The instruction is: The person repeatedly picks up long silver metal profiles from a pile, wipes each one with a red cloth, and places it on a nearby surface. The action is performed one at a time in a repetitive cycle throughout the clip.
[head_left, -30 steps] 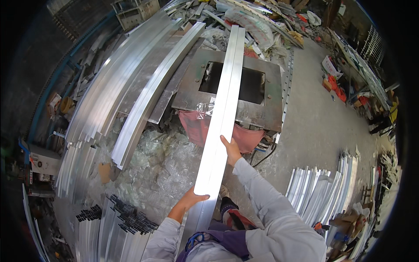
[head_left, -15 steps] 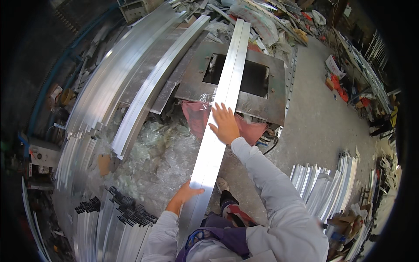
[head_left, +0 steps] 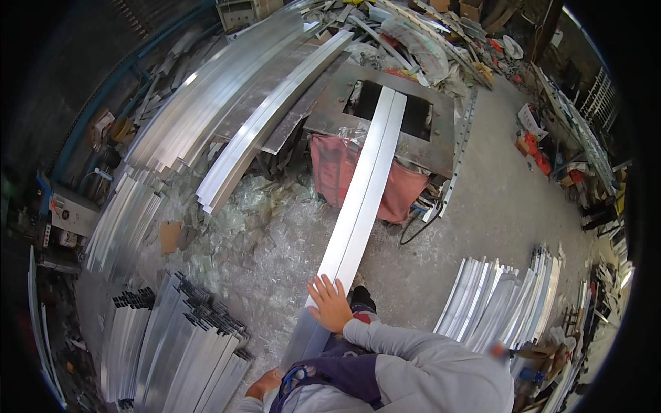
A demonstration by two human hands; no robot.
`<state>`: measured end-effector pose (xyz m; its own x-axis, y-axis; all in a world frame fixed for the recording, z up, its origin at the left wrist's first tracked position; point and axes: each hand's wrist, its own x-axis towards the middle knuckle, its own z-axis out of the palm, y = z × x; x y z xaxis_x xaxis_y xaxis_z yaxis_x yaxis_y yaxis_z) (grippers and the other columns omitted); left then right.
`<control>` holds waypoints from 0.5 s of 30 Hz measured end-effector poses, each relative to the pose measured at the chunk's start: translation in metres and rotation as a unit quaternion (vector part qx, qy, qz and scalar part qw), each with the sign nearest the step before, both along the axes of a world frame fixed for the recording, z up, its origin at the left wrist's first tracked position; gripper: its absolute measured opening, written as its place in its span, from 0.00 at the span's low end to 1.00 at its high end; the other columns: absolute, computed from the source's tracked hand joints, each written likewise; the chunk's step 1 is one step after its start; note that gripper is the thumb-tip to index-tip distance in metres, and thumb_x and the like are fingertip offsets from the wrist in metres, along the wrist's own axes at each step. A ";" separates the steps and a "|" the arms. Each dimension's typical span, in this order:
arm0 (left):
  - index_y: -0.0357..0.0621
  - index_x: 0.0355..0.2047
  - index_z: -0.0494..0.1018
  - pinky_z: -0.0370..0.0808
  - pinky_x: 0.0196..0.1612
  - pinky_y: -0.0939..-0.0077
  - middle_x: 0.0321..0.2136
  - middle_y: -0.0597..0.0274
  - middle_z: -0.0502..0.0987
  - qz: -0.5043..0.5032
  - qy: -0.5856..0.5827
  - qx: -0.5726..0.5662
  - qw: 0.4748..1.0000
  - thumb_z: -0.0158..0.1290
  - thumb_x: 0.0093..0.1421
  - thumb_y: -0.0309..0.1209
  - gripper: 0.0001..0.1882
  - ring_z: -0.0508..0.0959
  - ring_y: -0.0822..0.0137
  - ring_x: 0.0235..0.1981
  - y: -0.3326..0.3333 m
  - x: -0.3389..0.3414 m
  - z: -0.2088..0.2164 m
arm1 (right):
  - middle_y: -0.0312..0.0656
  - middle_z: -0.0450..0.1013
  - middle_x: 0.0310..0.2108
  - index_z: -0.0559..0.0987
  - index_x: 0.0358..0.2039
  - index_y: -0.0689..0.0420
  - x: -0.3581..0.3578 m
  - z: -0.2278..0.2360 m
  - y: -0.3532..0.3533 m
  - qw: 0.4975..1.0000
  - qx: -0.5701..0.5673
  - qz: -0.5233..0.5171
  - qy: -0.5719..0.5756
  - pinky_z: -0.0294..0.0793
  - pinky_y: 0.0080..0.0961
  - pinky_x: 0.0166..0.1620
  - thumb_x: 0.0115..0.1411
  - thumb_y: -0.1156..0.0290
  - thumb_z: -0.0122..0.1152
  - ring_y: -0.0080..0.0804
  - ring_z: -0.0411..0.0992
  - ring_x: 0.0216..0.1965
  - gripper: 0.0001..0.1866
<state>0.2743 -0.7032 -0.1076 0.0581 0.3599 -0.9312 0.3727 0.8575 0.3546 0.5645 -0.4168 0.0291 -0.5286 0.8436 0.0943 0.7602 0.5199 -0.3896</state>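
Observation:
A long silvery aluminium profile (head_left: 368, 179), with a groove along its length, slopes from my waist up to a metal work table (head_left: 323, 113). Its far end lies over the table's rectangular opening. On the profile's upper face, close to my body, rests my right hand (head_left: 332, 305), open with fingers spread. My left hand (head_left: 265, 384) is low at the left of my waist, beside the profile's near part. Its fingers are mostly hidden, so I cannot see whether they grip anything. A red cloth (head_left: 396, 189) hangs below the table's front edge.
Another profile (head_left: 275, 113) and a wide stack of profiles (head_left: 206, 96) lie to the left. Bundled profiles stand at lower left (head_left: 186, 351) and right (head_left: 496, 299). Crumpled clear plastic film (head_left: 268, 213) covers floor at left. A black cable (head_left: 421, 227) hangs by the table.
The profile has come back toward me, its far end now over the table opening rather than beyond it. Both hands have moved nearer my body, the left down to my waist.

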 end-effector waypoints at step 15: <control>0.35 0.55 0.67 0.72 0.51 0.70 0.45 0.52 0.78 -0.112 -0.063 0.345 0.930 0.69 0.47 0.40 0.38 0.78 0.63 0.45 0.419 0.212 0.123 | 0.46 0.58 0.65 0.65 0.62 0.50 0.183 0.011 0.353 0.973 0.191 -0.077 -0.102 0.50 0.49 0.66 0.63 0.54 0.53 0.42 0.53 0.67 0.29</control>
<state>0.4866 -0.2845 0.0154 0.2964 0.8348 -0.4640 0.4333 0.3154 0.8443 0.7471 -0.0642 0.0406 -0.4396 0.8379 0.3235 0.8818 0.4712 -0.0223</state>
